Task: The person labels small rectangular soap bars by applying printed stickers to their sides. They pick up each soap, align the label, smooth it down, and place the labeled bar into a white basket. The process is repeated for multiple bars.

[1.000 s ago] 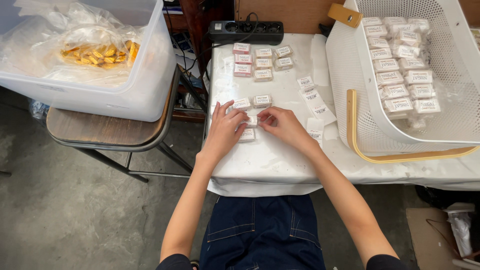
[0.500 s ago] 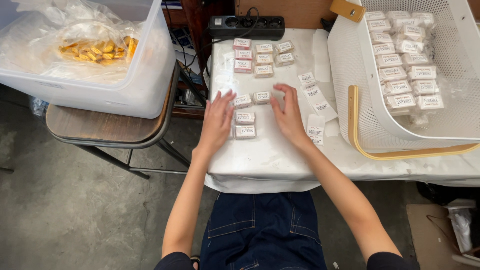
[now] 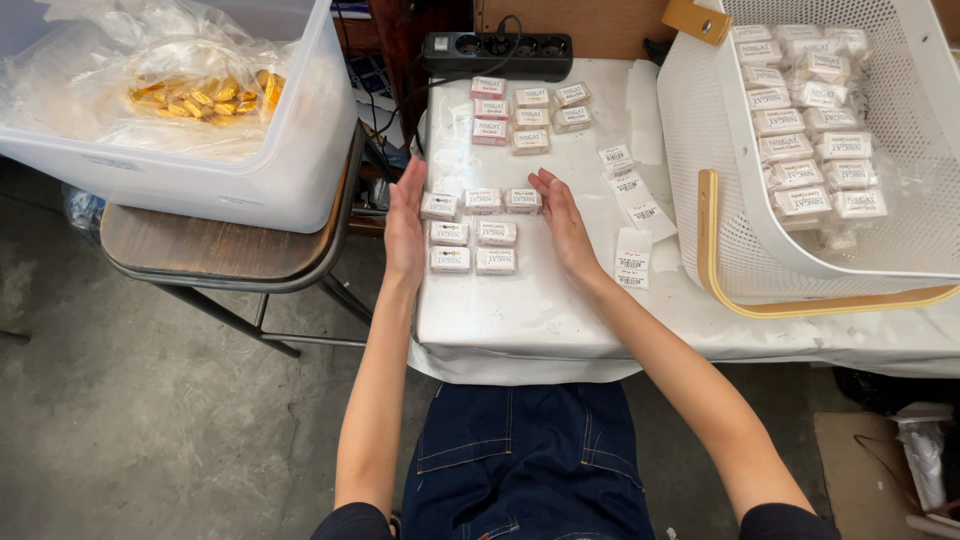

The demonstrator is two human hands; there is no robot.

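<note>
Head view: two flat, open hands bracket a cluster of small wrapped bars (image 3: 474, 230) on the white bench (image 3: 520, 310). Left hand (image 3: 405, 225) presses the cluster's 9 o'clock edge; right hand (image 3: 562, 222) rests just off its 3 o'clock side, fingertips touching the top row. A second group of bars (image 3: 528, 112) lies at 12 o'clock below a black power strip (image 3: 497, 48). Labels (image 3: 632, 200) lie at 3 o'clock, beside a white basket (image 3: 700, 130) of bars. At 10 o'clock, a clear tub (image 3: 290, 170) sits on a chair (image 3: 215, 250).
</note>
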